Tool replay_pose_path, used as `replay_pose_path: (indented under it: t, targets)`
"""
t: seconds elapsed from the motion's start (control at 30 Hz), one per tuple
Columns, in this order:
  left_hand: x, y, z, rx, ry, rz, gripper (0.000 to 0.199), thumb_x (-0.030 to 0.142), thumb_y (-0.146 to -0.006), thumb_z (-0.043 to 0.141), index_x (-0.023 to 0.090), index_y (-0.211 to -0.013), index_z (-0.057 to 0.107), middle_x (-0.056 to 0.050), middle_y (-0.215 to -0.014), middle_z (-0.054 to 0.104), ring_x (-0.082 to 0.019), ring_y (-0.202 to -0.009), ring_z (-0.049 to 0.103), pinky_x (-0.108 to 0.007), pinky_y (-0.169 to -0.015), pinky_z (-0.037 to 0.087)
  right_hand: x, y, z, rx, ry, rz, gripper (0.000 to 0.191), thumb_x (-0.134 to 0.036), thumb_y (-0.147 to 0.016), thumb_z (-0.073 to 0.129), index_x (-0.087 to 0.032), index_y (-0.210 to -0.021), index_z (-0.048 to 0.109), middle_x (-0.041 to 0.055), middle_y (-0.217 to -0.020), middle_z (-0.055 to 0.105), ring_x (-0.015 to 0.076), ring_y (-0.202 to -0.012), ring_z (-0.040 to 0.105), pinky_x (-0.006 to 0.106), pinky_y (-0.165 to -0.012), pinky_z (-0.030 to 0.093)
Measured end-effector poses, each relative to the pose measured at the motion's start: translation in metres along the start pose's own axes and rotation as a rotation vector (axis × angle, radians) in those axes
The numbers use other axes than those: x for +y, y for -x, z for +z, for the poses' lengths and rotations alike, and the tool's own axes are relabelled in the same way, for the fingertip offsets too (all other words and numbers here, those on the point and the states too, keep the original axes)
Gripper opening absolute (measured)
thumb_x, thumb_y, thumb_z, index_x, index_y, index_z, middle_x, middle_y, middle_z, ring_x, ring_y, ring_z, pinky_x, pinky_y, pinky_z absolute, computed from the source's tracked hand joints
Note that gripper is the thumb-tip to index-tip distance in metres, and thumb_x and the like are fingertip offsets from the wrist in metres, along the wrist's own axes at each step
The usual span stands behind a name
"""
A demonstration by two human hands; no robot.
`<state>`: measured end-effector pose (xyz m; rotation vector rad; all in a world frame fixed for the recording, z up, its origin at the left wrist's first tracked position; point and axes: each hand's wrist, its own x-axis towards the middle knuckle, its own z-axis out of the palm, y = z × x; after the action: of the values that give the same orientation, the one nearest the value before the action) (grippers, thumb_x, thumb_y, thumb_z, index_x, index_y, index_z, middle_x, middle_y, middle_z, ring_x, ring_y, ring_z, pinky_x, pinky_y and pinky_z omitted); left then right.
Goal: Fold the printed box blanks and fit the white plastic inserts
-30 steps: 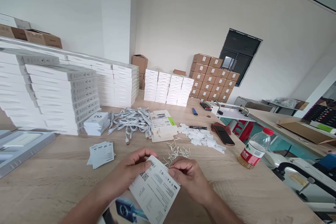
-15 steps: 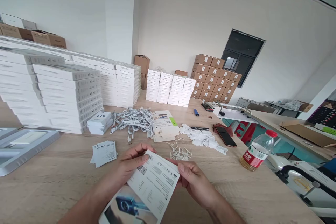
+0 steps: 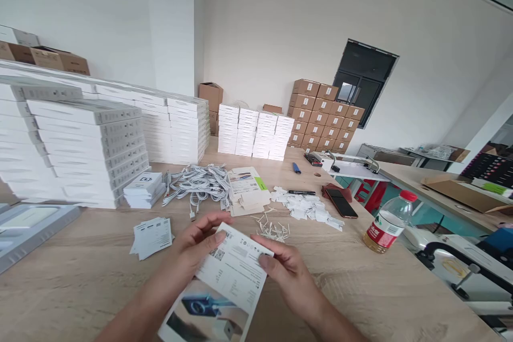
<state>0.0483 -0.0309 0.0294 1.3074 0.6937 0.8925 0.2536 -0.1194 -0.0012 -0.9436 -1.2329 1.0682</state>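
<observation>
A white printed package (image 3: 236, 272) with small text, a square code and a picture of a device is tilted between my two hands, low in the middle. My left hand (image 3: 200, 243) grips its upper left edge, thumb on the printed face. At its upper right corner, my right hand (image 3: 282, 270) pinches with the thumb in front and fingers behind. How thick the package is, I cannot tell. Just beyond lie thin white sticks (image 3: 274, 230) and flat printed card sleeves (image 3: 248, 189) with a green label. Left of my left hand are some printed cards (image 3: 152, 238).
White cables (image 3: 198, 184) lie bundled beside a small card stack (image 3: 143, 187). Tall stacks of white boxes (image 3: 88, 144) stand on the left. Paper scraps (image 3: 306, 206), a phone (image 3: 340, 203) and a bottle (image 3: 389, 223) are on the right. A grey tray (image 3: 52, 240) sits far left.
The package has tilted a little in my hands, showing more of its picture. My right thumb has shifted slightly left along its corner. The camera view has turned slightly right.
</observation>
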Motion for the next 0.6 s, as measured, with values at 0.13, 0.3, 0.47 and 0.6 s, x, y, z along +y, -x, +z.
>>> replay_pose_path:
  t: [0.13, 0.3, 0.47, 0.6]
  targets:
    - [0.006, 0.001, -0.012, -0.099, 0.000, -0.081, 0.054, 0.043, -0.084, 0.070, 0.030, -0.134, 0.054, -0.007, -0.135, 0.060, -0.030, -0.116, 0.061, -0.035, -0.089, 0.051, 0.002, -0.005, -0.011, 0.127, -0.028, 0.003, 0.045, -0.048, -0.082, 0.074, -0.028, -0.122, 0.070, 0.0055, -0.120, 0.072, 0.0279, -0.112, 0.064, 0.045, -0.101, 0.047]
    - [0.010, 0.003, -0.018, -0.257, -0.005, -0.146, 0.050, 0.042, -0.089, 0.065, 0.027, -0.135, 0.056, -0.007, -0.123, 0.068, -0.027, -0.112, 0.062, -0.034, -0.092, 0.048, -0.001, -0.015, -0.027, 0.256, -0.251, -0.008, 0.049, -0.042, -0.083, 0.073, -0.025, -0.128, 0.066, 0.0079, -0.124, 0.070, 0.0286, -0.109, 0.066, 0.043, -0.088, 0.055]
    - [0.003, 0.003, -0.016, -0.294, 0.047, -0.116, 0.044, 0.043, -0.091, 0.062, 0.024, -0.131, 0.060, -0.006, -0.098, 0.071, -0.019, -0.085, 0.064, -0.027, -0.072, 0.051, -0.003, -0.020, -0.035, 0.345, -0.403, -0.040, 0.047, -0.038, -0.082, 0.074, -0.026, -0.127, 0.066, 0.0074, -0.132, 0.066, 0.0280, -0.116, 0.063, 0.039, -0.087, 0.057]
    - [-0.002, 0.003, -0.013, -0.305, -0.033, -0.136, 0.046, 0.051, -0.091, 0.058, 0.022, -0.126, 0.063, -0.009, -0.106, 0.069, -0.020, -0.084, 0.065, -0.025, -0.063, 0.049, -0.002, -0.021, -0.036, 0.363, -0.415, -0.026, 0.049, -0.037, -0.081, 0.075, -0.024, -0.127, 0.066, 0.0081, -0.131, 0.066, 0.0280, -0.116, 0.064, 0.039, -0.087, 0.057]
